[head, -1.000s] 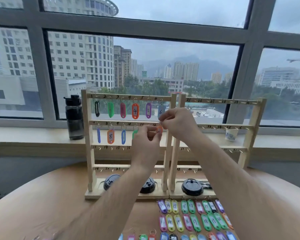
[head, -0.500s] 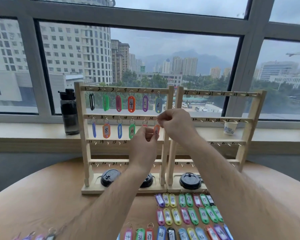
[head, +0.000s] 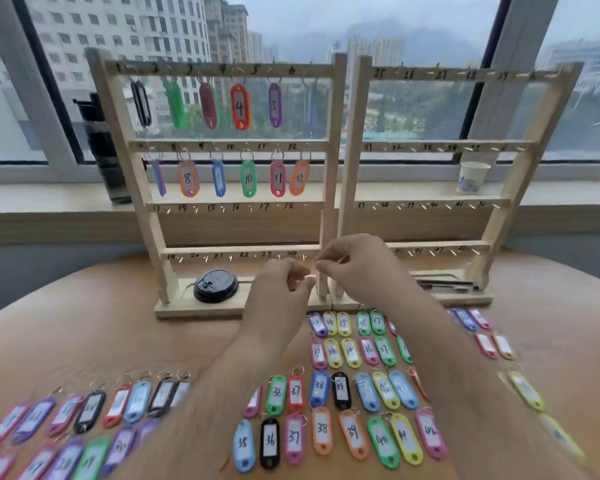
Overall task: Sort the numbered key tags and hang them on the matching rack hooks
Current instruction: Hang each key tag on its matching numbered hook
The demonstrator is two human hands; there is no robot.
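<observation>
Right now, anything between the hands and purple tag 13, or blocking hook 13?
Nothing visible. Purple tag 13 lies uncovered close by the left hand; hook 13 on the left rack is bare.

Glossy plastic key tags (head: 406, 438) (metal rings attached) lie on a matt wooden surface (head: 84, 334). Pale unfinished wood forms the racks (head: 336, 133).

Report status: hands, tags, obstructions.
Left hand, right hand low before rack, fingers curled, hold unclear. Tags fill hooks 1 to 12; hook 13 bare. Nothing blocks it.
</observation>
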